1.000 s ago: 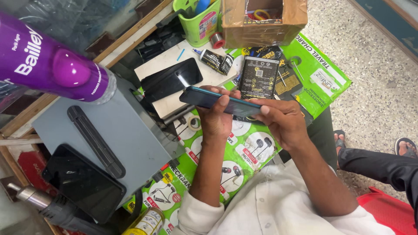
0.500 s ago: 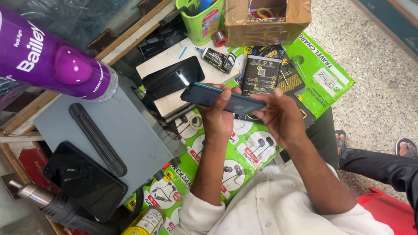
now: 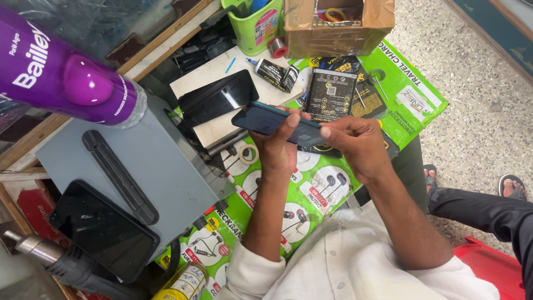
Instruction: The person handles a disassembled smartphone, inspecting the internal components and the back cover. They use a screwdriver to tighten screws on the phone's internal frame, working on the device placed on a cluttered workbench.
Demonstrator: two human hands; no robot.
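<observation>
Two hands are closed on a dark phone [image 3: 280,123], held above the counter [image 3: 413,89]: the left hand [image 3: 277,147] grips it from below, the right hand [image 3: 355,141] pinches its near end. Green printed sheets cover the counter, crowded with a cardboard box [image 3: 338,25], a grey metal case [image 3: 166,172] and a black screen panel [image 3: 216,99]. Speckled stone floor [image 3: 477,105] lies beside it.

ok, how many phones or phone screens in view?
3: the blue phone held in both hands, a black one on the white slab, another black one on the grey box. More may be hidden in clutter.
</observation>
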